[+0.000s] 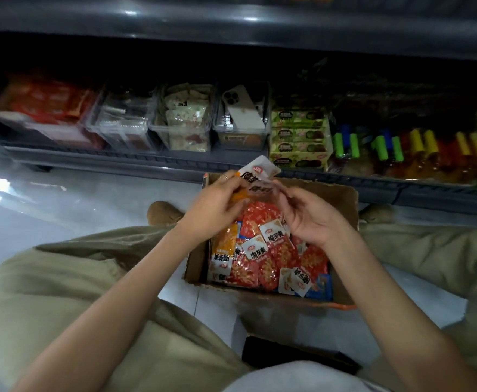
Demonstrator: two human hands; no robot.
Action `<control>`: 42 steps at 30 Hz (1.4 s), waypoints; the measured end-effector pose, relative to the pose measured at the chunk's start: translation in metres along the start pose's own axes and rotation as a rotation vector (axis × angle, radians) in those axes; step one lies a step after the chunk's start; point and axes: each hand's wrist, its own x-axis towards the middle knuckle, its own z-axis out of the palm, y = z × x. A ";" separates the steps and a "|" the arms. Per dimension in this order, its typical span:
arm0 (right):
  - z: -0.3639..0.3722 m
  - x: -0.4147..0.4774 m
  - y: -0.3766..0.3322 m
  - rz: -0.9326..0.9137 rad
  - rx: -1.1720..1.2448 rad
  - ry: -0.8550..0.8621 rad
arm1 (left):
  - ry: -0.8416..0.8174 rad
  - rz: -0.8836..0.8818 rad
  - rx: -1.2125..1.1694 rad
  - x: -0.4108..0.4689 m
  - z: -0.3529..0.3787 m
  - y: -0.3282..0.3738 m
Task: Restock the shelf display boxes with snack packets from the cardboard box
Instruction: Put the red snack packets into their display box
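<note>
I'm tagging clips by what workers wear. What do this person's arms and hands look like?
The left forearm and right forearm are bare: no sleeves, gloves or watch in view. The left hand wears a thin ring on one finger; the right hand shows no jewellery.

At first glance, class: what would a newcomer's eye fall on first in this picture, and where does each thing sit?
The left hand and right hand together hold a few snack packets above the open cardboard box, which sits on the floor between the person's knees and holds red and orange packets. Behind it, on the low shelf, a white phone leans inside one clear display box.
</note>
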 end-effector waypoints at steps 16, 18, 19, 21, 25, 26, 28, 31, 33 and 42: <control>0.059 -0.071 -0.082 -1.016 -0.953 0.059 | 0.183 0.164 -0.496 0.077 -0.031 0.116; 0.075 -0.077 -0.097 -1.056 -1.036 0.007 | 0.270 0.191 -0.464 0.085 -0.037 0.124; 0.083 -0.080 -0.103 -1.058 -1.031 -0.025 | 0.327 0.212 -0.414 0.089 -0.042 0.127; 0.097 -0.082 -0.110 -1.037 -0.952 -0.097 | 0.423 0.250 -0.353 0.096 -0.050 0.131; 0.120 -0.081 -0.122 -0.928 -0.964 -0.182 | 0.547 0.293 -0.395 0.107 -0.069 0.136; 0.124 -0.077 -0.126 -0.923 -1.034 -0.215 | 0.574 0.314 -0.381 0.109 -0.074 0.134; 0.134 -0.071 -0.133 -0.971 -1.103 -0.274 | 0.619 0.345 -0.314 0.117 -0.083 0.130; 0.152 -0.067 -0.149 -1.155 -1.025 -0.322 | 0.687 0.342 -0.041 0.135 -0.099 0.122; 0.167 -0.067 -0.163 -1.312 -0.921 -0.330 | 0.727 0.306 0.129 0.151 -0.108 0.114; 0.227 -0.051 -0.235 -1.756 -0.955 -0.238 | 0.787 0.234 0.468 0.191 -0.101 0.091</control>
